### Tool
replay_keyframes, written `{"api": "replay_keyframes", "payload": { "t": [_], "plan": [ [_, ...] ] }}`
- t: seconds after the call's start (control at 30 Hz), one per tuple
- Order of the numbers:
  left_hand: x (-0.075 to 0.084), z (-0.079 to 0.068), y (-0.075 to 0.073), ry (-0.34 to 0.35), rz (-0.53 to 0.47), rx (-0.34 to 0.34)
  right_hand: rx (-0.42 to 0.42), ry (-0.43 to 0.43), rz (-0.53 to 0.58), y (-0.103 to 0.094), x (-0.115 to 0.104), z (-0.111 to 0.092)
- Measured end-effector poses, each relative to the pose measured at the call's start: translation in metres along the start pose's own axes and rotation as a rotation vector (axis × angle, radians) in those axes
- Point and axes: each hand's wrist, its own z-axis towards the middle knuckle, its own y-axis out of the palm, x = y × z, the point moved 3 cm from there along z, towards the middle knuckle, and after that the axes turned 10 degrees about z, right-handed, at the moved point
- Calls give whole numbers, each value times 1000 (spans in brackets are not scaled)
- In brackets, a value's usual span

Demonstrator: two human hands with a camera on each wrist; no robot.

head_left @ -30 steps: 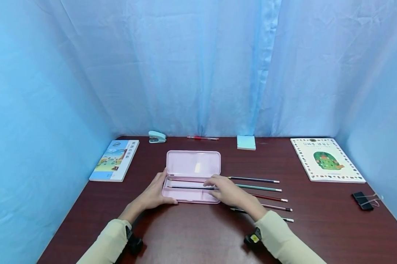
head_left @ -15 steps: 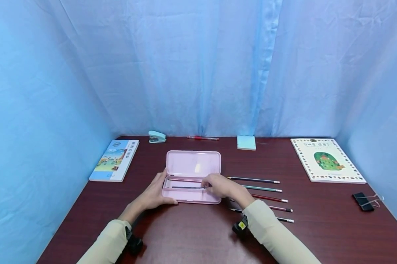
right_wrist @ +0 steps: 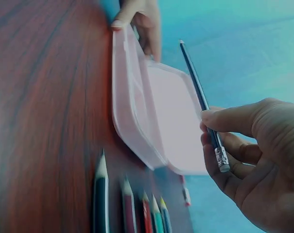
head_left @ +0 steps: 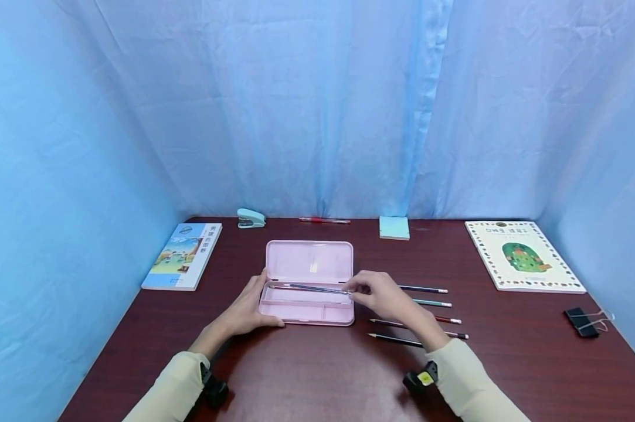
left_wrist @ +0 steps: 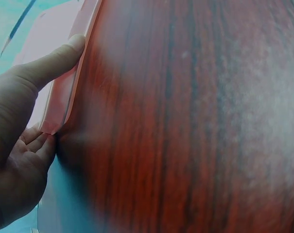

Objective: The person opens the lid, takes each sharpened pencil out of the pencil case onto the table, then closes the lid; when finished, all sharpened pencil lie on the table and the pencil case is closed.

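Observation:
A pink pencil case (head_left: 296, 312) lies with its lid (head_left: 291, 261) raised behind it. My left hand (head_left: 245, 308) grips its left end, the thumb (left_wrist: 64, 56) along the front wall and the fingers round the corner. Thumb and fingers of my right hand (head_left: 383, 296) pinch a dark pencil (right_wrist: 195, 82) near its eraser end. That pencil is held over the back compartment, tip pointing left, and in the right wrist view it stands apart from the case. A reddish pencil (head_left: 279, 286) shows in the back compartment, partly covered by the dark one.
Several pencils lie in a row right of the case, among them a black pencil (head_left: 396, 340), partly under my right forearm. Behind stand a stapler (head_left: 251, 218), a red pen (head_left: 325, 221) and a note pad (head_left: 393, 227). Books (head_left: 182, 257) (head_left: 525, 256) and a binder clip (head_left: 581, 322) flank them.
My right hand reached into the case, took hold of the dark pencil lying along the divider, and has raised it up and back to the right. My left hand has stayed put.

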Motion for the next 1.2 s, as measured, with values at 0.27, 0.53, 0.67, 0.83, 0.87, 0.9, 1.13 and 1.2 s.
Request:
{"api": "replay_keyframes", "payload": {
  "t": [0.27,0.53,0.67,0.83,0.87,0.9,1.13,1.2],
  "plan": [
    [-1,0,2,9,-12,9,83,-14,-40,-31,7,-55],
    [-2,0,3,60,-13,31,135,26,-102,-56,20,-122],
    [-1,0,1,69,-16,41,150,70,-119,-62,25,-151],
    [0,-1,0,59,-11,31,122,125,-102,-59,33,-174],
    [0,-1,0,56,-11,29,119,129,-102,-57,35,-177],
    [0,-1,0,54,-10,27,120,127,-103,-55,37,-179],
    [1,-1,0,56,-12,22,210,121,-152,-46,42,-187],
    [1,-1,0,49,-10,19,229,113,-160,-45,42,-188]
  ]
}}
